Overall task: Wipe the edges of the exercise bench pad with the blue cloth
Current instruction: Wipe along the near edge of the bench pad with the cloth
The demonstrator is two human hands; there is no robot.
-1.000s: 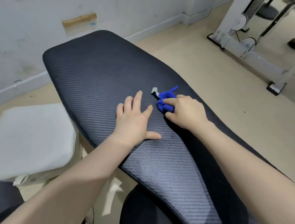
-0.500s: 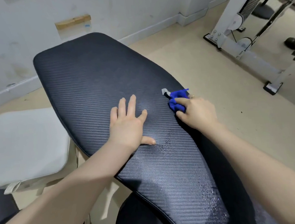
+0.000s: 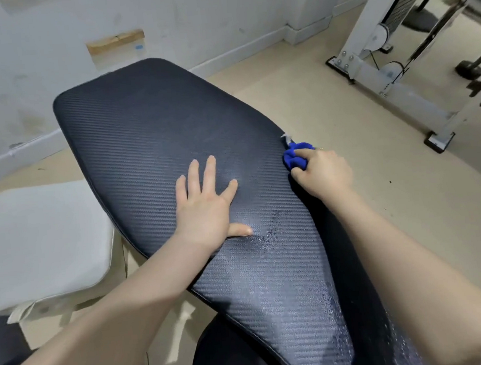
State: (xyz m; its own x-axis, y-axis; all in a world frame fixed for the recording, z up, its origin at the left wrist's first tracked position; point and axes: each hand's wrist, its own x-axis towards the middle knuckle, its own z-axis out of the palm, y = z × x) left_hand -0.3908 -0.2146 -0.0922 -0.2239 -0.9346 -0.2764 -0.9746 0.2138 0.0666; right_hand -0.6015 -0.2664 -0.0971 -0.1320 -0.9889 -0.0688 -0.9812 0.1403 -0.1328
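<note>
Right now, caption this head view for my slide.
Right hand presses blue cloth on bench pad edge; left hand flat on top.

My one head camera looks forward and down, close over the bench pad (image 3: 173,147), which runs from upper left to lower right of the frame.

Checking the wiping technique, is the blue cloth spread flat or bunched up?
Bunched up: the blue cloth is a small wad gripped in the right hand at the pad's right edge.
</note>
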